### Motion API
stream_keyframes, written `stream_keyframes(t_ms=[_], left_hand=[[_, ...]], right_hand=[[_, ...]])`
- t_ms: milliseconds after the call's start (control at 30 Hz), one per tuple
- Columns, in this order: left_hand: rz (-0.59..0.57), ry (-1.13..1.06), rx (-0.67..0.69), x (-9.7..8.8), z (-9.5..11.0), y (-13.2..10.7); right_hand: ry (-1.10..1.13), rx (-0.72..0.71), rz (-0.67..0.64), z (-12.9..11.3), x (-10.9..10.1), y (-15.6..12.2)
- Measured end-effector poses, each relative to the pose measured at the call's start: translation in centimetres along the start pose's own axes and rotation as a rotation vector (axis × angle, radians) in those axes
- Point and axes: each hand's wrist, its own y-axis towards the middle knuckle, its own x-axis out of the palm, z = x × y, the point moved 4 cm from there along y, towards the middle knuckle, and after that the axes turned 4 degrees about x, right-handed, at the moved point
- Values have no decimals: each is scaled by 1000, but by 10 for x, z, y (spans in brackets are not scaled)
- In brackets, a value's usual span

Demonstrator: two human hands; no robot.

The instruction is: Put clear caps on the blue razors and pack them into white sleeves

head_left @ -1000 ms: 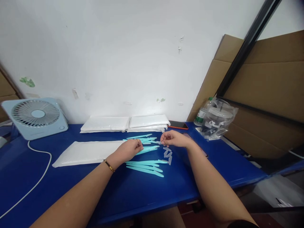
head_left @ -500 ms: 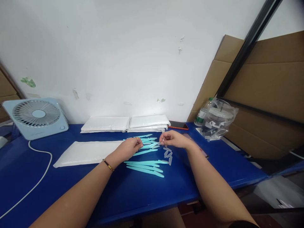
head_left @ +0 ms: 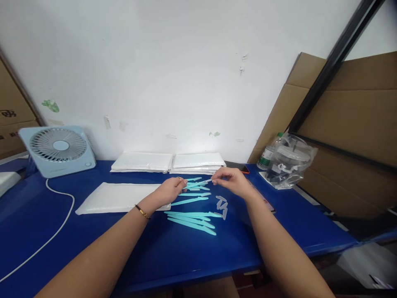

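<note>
Above the blue table (head_left: 173,256), my left hand (head_left: 169,191) and my right hand (head_left: 232,181) both pinch one thin turquoise plastic stick (head_left: 198,183), held a little off the surface, each hand at one end. Under and behind it lie several more turquoise sticks (head_left: 194,193). A second bunch of turquoise sticks (head_left: 192,219) lies nearer to me. A few small clear plastic caps (head_left: 222,203) rest just below my right hand. A gold bracelet sits on my left wrist.
A flat white padded bag (head_left: 114,198) lies left of my left hand, and two stacks of white bags (head_left: 169,162) sit at the wall. A light blue fan (head_left: 58,150) with a white cable (head_left: 58,225) stands far left. A phone (head_left: 237,167), a bottle and a bagged clear container (head_left: 288,162) are at right, before cardboard sheets.
Both hands have lifted slightly with the stick between them; my right hand moved a little up and right. The camera shifted, so the scene slid rightward.
</note>
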Motion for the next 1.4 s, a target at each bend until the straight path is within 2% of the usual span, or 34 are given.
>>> stream_keyframes(t_ms=[267,533,600,700,733,767,867,933,1067,1167,1300,1400], left_hand=[[-16,1,-13,-2,4,-2],[-36,53,10,2,8,-4],[29,157,28,0,10,-5],[222,408,57,-7,14,-8],[248,465,60,-9,15,-8],[229,496,59,-8,15,-9],[52,511,76,0,14,-10],[-25,533,92,6,14,-11],[-90,527,64,15,14,-13],[-78,505,59,15,15,-13],[56,409,49,6,14,-11],[88,332,74,1,14,-10]], right_hand=[[-52,-28,23,0,-2,1],[-9,-64,-24,-2,23,4],[-30,-34,-32,5,26,5],[-95,84,-37,23,25,7],[-124,133,-41,29,23,8],[-160,177,-49,35,21,8],[-299,256,-84,43,8,5],[-374,287,-176,43,0,1],[-443,359,-413,44,-2,-10],[-430,348,-414,45,5,-10],[-395,306,-327,45,12,-6],[-283,296,-259,44,11,-3]])
